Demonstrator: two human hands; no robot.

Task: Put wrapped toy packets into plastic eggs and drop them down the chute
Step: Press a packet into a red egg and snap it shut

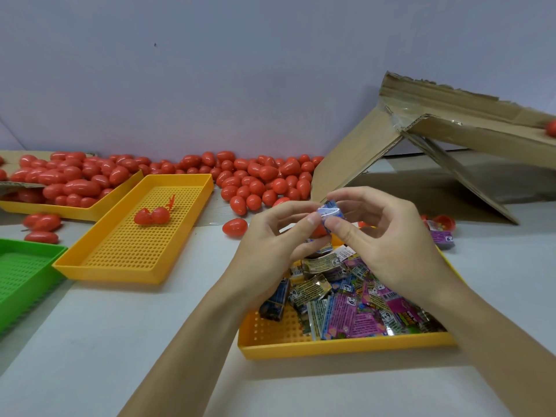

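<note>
Both hands meet above the yellow packet tray point(331, 346). My left hand point(270, 236) and my right hand point(379, 236) pinch one small blue wrapped packet point(328, 211) between thumbs and fingertips. Under the packet, a red egg part point(319, 231) shows in my left hand, mostly hidden. The tray holds several wrapped toy packets point(355, 302), purple, blue and gold. A heap of closed red plastic eggs point(261, 179) lies along the wall. The cardboard chute point(451, 121) slopes at the upper right, with one red egg point(552, 127) on it.
An opened red egg point(152, 216) lies in a second yellow tray point(132, 266) at centre left. A third yellow tray point(69, 210) full of eggs sits behind it, a green tray point(24, 278) at the left edge. An open egg and a purple packet point(440, 236) lie right of my hands.
</note>
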